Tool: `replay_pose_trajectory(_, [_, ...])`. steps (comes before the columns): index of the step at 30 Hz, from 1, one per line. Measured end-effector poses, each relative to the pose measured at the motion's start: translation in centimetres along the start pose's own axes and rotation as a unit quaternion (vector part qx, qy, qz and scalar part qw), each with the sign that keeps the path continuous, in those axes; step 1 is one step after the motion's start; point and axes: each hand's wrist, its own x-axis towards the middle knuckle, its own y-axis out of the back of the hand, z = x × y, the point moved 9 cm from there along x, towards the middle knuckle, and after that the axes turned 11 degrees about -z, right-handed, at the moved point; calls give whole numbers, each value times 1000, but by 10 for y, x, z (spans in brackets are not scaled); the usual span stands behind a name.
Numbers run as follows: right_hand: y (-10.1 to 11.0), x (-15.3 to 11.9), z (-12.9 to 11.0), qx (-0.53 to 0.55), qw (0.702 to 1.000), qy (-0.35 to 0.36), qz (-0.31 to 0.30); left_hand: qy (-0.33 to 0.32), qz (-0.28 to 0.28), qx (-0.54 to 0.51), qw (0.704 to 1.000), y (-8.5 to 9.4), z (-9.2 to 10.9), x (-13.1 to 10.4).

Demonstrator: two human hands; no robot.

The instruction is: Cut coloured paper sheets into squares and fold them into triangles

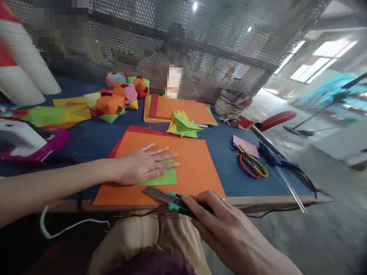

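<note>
My left hand (pixel 146 164) lies flat with fingers spread on a green piece of paper (pixel 169 177), hiding much of it. Beneath that is a large orange sheet (pixel 195 168) near the table's front edge, with a red sheet (pixel 129 129) showing from under its far and left sides. A utility knife (pixel 174 202) with a green and black handle is gripped in my right hand (pixel 218 217). Its blade is out and points left, over the near part of the orange sheet, just below the green paper. Folded green and yellow paper pieces (pixel 185 124) lie just beyond the orange sheet.
Scissors (pixel 252 162) and a glue gun (pixel 278 156) with a clear stick lie at the right. Behind are stacked coloured paper (pixel 183 109) and orange-and-pink paper balls (pixel 114 99). A purple-and-white device (pixel 34 143) stands left. A mesh panel (pixel 200 49) bounds the back.
</note>
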Motion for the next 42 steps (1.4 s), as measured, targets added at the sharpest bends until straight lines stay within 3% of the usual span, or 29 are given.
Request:
replay_pose_trajectory(9, [6,-27,24,-13,994,-88,69,-4,14,-14,1000,-4,-5,2])
replay_pose_trajectory(14, [0,-38,32,-10,990,-124,74,-2,35,-35,999,-2,-8,0])
replay_pose_trajectory(19, [-5,-42,34,4,989,-134,68,-8,67,-71,995,3,-9,-5])
replay_pose_trajectory(26, [-2,-40,34,0,988,-131,78,17,162,-156,974,15,-19,-15])
replay_pose_trajectory(33, [1,-37,36,0,988,-127,88,40,204,-223,952,22,-21,-9])
replay_pose_trajectory(42, [0,-39,36,7,987,-136,84,112,231,-183,949,23,-17,-3])
